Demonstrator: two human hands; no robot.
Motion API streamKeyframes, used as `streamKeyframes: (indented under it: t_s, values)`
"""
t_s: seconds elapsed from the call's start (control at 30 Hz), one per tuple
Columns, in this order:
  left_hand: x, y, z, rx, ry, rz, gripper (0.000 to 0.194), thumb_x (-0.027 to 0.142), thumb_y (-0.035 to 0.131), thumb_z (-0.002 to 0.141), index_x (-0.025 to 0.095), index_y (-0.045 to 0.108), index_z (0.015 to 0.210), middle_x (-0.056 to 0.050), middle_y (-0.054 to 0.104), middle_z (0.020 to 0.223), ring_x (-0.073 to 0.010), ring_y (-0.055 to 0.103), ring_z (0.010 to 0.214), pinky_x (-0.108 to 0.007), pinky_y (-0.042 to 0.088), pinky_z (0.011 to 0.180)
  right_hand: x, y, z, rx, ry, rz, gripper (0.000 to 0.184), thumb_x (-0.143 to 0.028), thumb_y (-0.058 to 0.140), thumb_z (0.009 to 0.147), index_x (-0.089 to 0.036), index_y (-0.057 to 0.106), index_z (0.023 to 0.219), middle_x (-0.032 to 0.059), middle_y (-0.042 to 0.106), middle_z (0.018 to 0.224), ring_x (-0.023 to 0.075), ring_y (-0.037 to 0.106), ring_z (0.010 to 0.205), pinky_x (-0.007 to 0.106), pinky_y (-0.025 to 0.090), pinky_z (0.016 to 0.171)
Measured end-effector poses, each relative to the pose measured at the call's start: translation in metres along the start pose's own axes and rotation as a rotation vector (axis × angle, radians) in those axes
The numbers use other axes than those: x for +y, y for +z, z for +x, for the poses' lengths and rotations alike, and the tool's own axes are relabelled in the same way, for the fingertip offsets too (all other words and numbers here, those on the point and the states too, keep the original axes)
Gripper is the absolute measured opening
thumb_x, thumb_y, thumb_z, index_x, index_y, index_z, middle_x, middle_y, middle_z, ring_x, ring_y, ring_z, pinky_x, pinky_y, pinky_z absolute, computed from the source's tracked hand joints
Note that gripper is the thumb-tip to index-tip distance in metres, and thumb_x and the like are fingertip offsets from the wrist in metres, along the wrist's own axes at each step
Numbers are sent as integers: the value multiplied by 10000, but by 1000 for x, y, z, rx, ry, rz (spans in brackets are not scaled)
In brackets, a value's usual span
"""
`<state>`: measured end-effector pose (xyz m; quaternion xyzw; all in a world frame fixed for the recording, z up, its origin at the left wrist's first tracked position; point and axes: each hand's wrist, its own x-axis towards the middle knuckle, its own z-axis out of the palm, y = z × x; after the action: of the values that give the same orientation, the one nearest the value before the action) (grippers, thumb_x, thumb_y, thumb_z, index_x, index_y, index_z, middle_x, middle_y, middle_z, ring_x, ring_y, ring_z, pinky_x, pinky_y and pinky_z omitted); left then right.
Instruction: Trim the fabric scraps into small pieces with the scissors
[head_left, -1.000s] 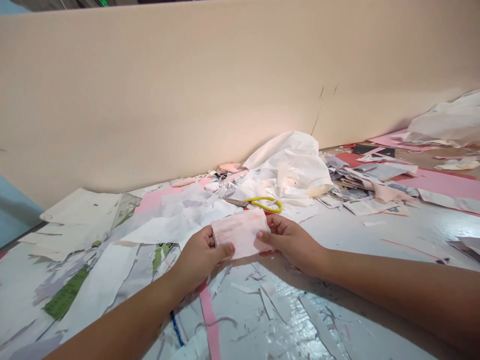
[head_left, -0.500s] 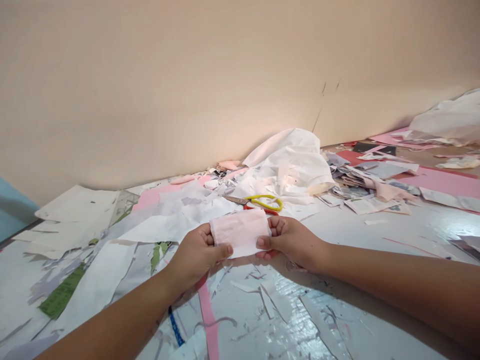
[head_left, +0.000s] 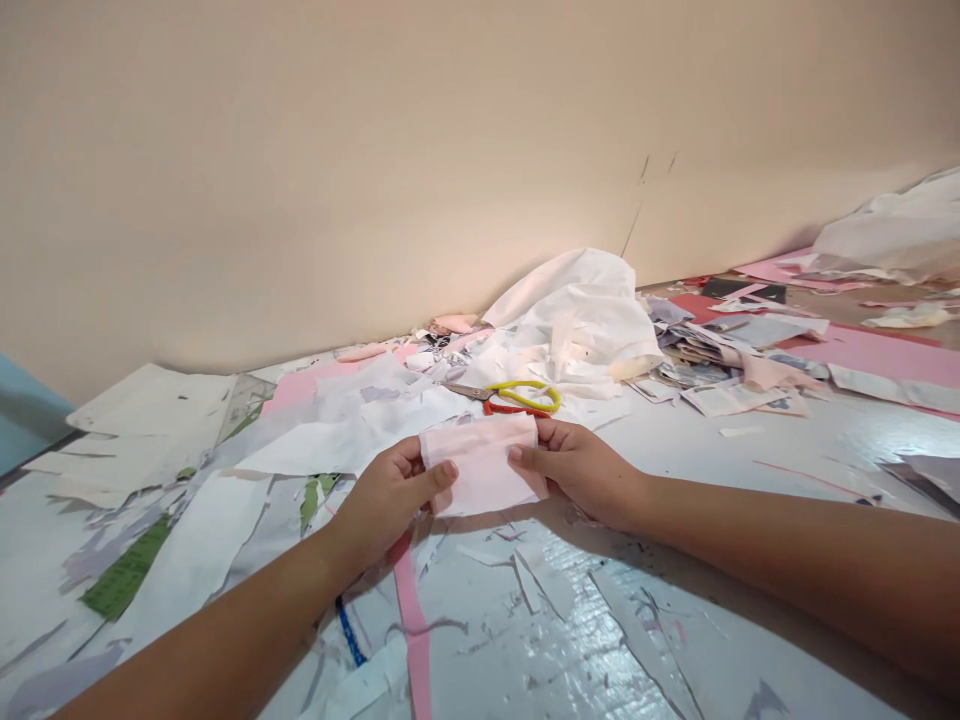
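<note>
A small pale pink piece of fabric (head_left: 481,462) is stretched between both my hands just above the table. My left hand (head_left: 390,492) pinches its left edge, thumb on top. My right hand (head_left: 577,465) grips its right edge the same way. Just behind the fabric lie scissors (head_left: 516,398) with yellow and red handles, resting on white scraps.
A glossy white table (head_left: 787,470) is littered with paper and cloth scraps. A crumpled white sheet (head_left: 577,315) lies behind the scissors. Pink sheets (head_left: 885,355) and printed papers sit at the right. A pink strip (head_left: 412,620) lies near my left wrist. A beige wall (head_left: 375,170) stands behind.
Both hands stay on the pink fabric; the thumbs have slid slightly inward along it. The view has shifted a little.
</note>
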<state>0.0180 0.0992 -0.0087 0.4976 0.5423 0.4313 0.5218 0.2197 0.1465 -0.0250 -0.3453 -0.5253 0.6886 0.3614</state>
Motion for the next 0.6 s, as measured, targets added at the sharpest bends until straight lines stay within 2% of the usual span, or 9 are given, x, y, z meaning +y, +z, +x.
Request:
streamKeyframes:
  t_s: [0.1,0.2,0.27,0.47,0.6]
  values:
    - [-1,2,0,35,-35,-43,305,411,641,693,150,610,849,23,565,582,-91,490,504,-212,397,487,0,0,0,15,3,1,221,-342,674,685,-189,596,824,-24,584,563,65,435,359,178,304,316]
    - [-3,2,1,2,-41,-81,308,404,657,673,141,628,829,18,542,548,-117,508,521,-239,412,508,-2,-1,-1,52,78,-22,231,-412,624,721,-205,533,768,-63,505,460,49,308,257,176,190,239]
    - [-3,3,1,4,-54,-108,313,402,669,656,134,636,816,14,537,534,-126,512,515,-256,421,515,-2,-1,-1,61,110,-23,238,-429,598,737,-216,491,730,-83,446,409,51,253,225,181,157,216]
    - [-2,3,4,4,-119,-175,264,380,672,661,144,618,766,7,551,567,-126,518,531,-252,411,522,4,-3,3,49,49,106,244,-391,638,712,-200,503,782,-53,508,508,53,338,285,174,209,252]
    - [-5,0,3,-24,-97,-135,225,363,650,694,147,587,687,7,562,582,-101,496,529,-230,392,529,6,-4,3,21,56,79,256,-409,644,708,-204,500,758,-66,479,480,52,334,284,172,197,262]
